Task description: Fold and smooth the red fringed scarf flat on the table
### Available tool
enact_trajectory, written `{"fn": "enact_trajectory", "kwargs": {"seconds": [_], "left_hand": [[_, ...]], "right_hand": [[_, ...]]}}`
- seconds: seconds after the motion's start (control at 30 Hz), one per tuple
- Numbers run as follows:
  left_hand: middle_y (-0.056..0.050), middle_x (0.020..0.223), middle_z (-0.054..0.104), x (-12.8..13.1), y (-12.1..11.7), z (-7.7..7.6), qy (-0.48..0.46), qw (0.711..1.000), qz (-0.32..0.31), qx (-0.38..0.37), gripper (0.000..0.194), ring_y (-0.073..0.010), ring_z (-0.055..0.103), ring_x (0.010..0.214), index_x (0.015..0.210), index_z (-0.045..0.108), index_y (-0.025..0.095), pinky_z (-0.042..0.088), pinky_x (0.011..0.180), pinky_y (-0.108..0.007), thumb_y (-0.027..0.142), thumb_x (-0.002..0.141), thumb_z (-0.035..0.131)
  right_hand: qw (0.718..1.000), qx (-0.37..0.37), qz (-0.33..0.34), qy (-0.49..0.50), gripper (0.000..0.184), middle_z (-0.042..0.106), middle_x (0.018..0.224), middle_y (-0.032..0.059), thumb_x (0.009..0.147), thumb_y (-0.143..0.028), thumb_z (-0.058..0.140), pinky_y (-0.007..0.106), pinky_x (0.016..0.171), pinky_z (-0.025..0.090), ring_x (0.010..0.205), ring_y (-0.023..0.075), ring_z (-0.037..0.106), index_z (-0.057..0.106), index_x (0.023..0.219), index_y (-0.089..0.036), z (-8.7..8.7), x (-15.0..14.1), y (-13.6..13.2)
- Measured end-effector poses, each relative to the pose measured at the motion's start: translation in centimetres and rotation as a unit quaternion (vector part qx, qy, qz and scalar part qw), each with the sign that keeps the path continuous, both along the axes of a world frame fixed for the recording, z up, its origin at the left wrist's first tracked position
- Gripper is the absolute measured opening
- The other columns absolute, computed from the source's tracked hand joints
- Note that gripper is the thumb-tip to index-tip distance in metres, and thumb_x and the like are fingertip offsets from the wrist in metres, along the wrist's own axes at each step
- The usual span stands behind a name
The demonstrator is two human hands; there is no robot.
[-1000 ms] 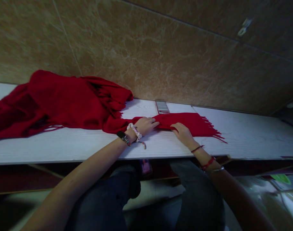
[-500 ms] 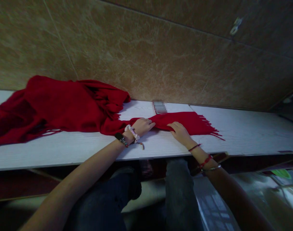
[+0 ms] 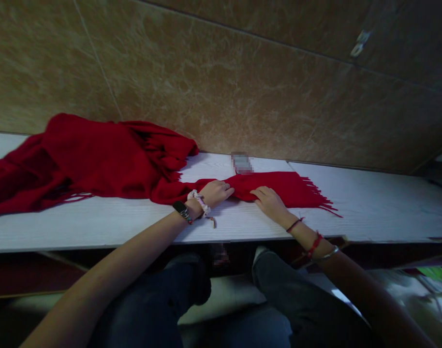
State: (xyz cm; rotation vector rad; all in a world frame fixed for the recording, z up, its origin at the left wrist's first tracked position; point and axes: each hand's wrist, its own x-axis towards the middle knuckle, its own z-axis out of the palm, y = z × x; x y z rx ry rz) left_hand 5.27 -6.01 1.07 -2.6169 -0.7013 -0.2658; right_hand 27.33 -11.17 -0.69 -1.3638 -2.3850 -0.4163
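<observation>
Legs [image 3: 293,290], one pair, trousered: reaching toward the table [image 3: 108,224]; upper parts cut off from my view.

Green object [image 3: 436,274], one: far right, low; blurred, kind uncertain.

Right hand [image 3: 271,205], one: forearm slanting in from the lower right, back of hand up, fingers bent onto the cloth's near edge. Grip: thumb largely hidden; whether it pinches, I cannot tell.

Left hand [image 3: 216,192], one: forearm stretched in from the lower left, palm down, fingers close together, pointing right. Grip: underside hidden; whether it pinches cloth, I cannot tell.

Red fringed cloth [image 3: 101,159]: on the white table, heaped at left, its end cut off; narrow under the left hand, flat at right. One piece or several, indistinguishable.

Small item [image 3: 243,163], one: just beyond the cloth; obscured, unreadable.

Wall [image 3: 206,72], brown, veined; pale fitting [image 3: 360,43], upper right, indistinct.
</observation>
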Motion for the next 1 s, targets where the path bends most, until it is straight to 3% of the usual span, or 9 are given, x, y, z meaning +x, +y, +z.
{"fn": "enact_trajectory", "kwargs": {"seconds": [0.17, 0.4, 0.6, 0.7, 0.83, 0.93, 1.0], "left_hand": [[-0.007, 0.078, 0.063, 0.1, -0.2, 0.1, 0.000, 1.000, 0.005, 0.010, 0.017, -0.0160, 0.059, 0.074, 0.089, 0.058, 0.013, 0.041, 0.065, -0.028, 0.012, 0.085, 0.041], [-0.008, 0.076, 0.063, 0.3, -0.8, 0.5, -0.001, 0.998, 0.065, 0.012, 0.022, -0.0176, 0.059, 0.073, 0.102, 0.054, 0.010, 0.043, 0.065, -0.030, 0.008, 0.084, 0.041], [-0.008, 0.090, 0.060, 0.3, -0.6, -0.1, -0.031, 0.999, 0.021, 0.005, 0.017, -0.0176, 0.057, 0.084, 0.095, 0.056, 0.013, 0.045, 0.068, -0.028, 0.011, 0.084, 0.044], [-0.007, 0.086, 0.059, 0.4, -0.9, -0.1, -0.024, 1.000, 0.016, 0.006, 0.015, -0.0169, 0.056, 0.079, 0.092, 0.057, 0.014, 0.045, 0.064, -0.027, 0.012, 0.084, 0.044], [-0.007, 0.080, 0.059, 0.5, -1.1, 0.1, -0.012, 0.999, 0.026, 0.015, 0.015, -0.0178, 0.056, 0.075, 0.088, 0.059, 0.014, 0.043, 0.060, -0.027, 0.013, 0.083, 0.045], [-0.006, 0.079, 0.060, 0.5, -1.0, 0.0, 0.013, 1.000, 0.008, 0.002, 0.014, -0.0181, 0.057, 0.074, 0.088, 0.060, 0.015, 0.042, 0.061, -0.028, 0.014, 0.083, 0.046], [-0.006, 0.082, 0.060, 0.5, -0.9, -0.1, 0.017, 1.000, -0.012, -0.006, 0.015, -0.0179, 0.057, 0.077, 0.090, 0.060, 0.016, 0.042, 0.063, -0.029, 0.014, 0.082, 0.047]], "right_hand": [[0.999, -0.009, 0.011, -0.032, 0.020, 0.061, 0.088, 0.0098, 0.082, -0.013, 0.046, 0.034, 0.076, 0.039, 0.082, 0.0207, 0.053, 0.062, 0.093, -0.015, 0.4, -0.1, 0.0], [1.000, -0.001, 0.001, 0.004, 0.016, 0.064, 0.084, 0.0086, 0.084, -0.016, 0.046, 0.033, 0.073, 0.037, 0.079, 0.0200, 0.055, 0.062, 0.087, -0.015, 1.3, 0.2, 0.5], [0.999, -0.033, 0.013, -0.021, 0.016, 0.061, 0.089, 0.0092, 0.082, -0.020, 0.050, 0.033, 0.073, 0.036, 0.084, 0.0211, 0.052, 0.060, 0.094, -0.016, 1.0, -1.1, -0.3], [0.998, -0.025, -0.004, -0.057, 0.014, 0.061, 0.079, 0.0084, 0.083, -0.017, 0.047, 0.033, 0.071, 0.036, 0.077, 0.0201, 0.053, 0.061, 0.083, -0.016, 1.2, -0.8, -0.2], [0.998, -0.039, -0.035, -0.043, 0.014, 0.063, 0.084, 0.0080, 0.082, -0.018, 0.048, 0.033, 0.071, 0.038, 0.079, 0.0206, 0.055, 0.062, 0.084, -0.016, 1.7, 0.5, -0.2], [0.995, -0.099, 0.011, -0.022, 0.013, 0.062, 0.086, 0.0070, 0.080, -0.015, 0.050, 0.031, 0.073, 0.043, 0.082, 0.0189, 0.055, 0.063, 0.084, -0.016, 2.0, 1.5, -0.5], [0.995, -0.097, 0.037, 0.011, 0.016, 0.061, 0.089, 0.0068, 0.081, -0.013, 0.047, 0.030, 0.076, 0.044, 0.085, 0.0177, 0.055, 0.063, 0.084, -0.017, 2.3, 1.8, -0.6]]}}
